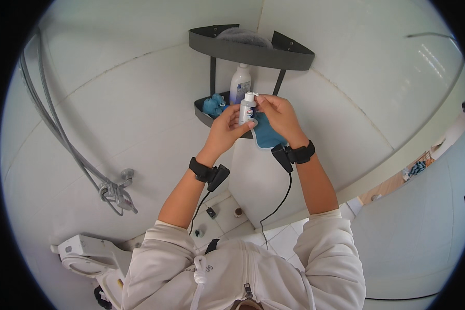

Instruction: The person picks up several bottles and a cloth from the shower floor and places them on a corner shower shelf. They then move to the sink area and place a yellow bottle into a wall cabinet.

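My left hand (pixel 228 126) is closed around the body of a small white bottle (pixel 247 110) with a white cap. At the bottle's top, the fingers of my right hand (pixel 276 112) are at a small white piece (pixel 255 94) beside the cap; whether they pinch it or only touch it, I cannot tell. Just past the hands, on the lower tier of a dark corner shelf (pixel 202 112), stand a taller white bottle (pixel 240 83) and a blue mesh bath puff (pixel 214 105). A blue cloth with a white edge (pixel 269 133) hangs behind my right hand.
A grey fluffy item (pixel 245 37) lies on the upper shelf tier (pixel 252 54). On the left wall are a shower mixer (pixel 118 195) and its metal hose (pixel 58 124). A white toilet (pixel 85 255) is at lower left. Thin cables run down from both wrist straps.
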A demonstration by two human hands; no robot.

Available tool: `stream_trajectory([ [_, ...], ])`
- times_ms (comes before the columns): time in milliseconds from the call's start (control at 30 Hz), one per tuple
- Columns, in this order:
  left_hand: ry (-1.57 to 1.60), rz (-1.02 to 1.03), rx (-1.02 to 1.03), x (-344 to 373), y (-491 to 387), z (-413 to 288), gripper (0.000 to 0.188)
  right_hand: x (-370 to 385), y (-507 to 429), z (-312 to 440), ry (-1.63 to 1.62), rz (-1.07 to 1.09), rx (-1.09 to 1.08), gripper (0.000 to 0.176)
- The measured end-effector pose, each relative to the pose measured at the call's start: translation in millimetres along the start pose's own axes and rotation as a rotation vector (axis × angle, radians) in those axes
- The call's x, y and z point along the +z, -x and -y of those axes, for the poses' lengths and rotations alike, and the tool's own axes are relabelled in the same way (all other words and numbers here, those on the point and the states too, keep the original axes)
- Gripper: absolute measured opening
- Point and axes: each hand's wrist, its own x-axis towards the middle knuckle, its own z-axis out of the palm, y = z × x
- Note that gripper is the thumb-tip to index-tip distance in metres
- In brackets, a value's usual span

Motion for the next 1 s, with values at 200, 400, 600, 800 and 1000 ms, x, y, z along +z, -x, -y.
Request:
stream_trajectory([
  [200,0.013,0.070,-0.022,6.1,10.7,-7.2,0.062,-4.1,7.2,5.1,-0.108,-0.068,-0.027,0.032],
  [400,-0.047,0.106,0.069,15.1,16.9,-13.5,0.063,-7.7,7.3,11.5,-0.160,-0.062,-0.052,0.031],
  [600,-0.068,0.092,0.075,19.5,20.1,-21.4,0.063,-12.3,11.6,18.9,-0.148,-0.050,-0.063,0.030],
  [800,-0.092,0.102,0.051,22.5,23.7,-26.9,0.064,-15.5,15.4,21.5,-0.117,-0.047,-0.095,0.029],
  [1000,-0.101,0.105,0.056,23.8,26.6,-28.5,0.064,-17.7,18.4,25.6,-0.124,-0.024,-0.115,0.024],
])
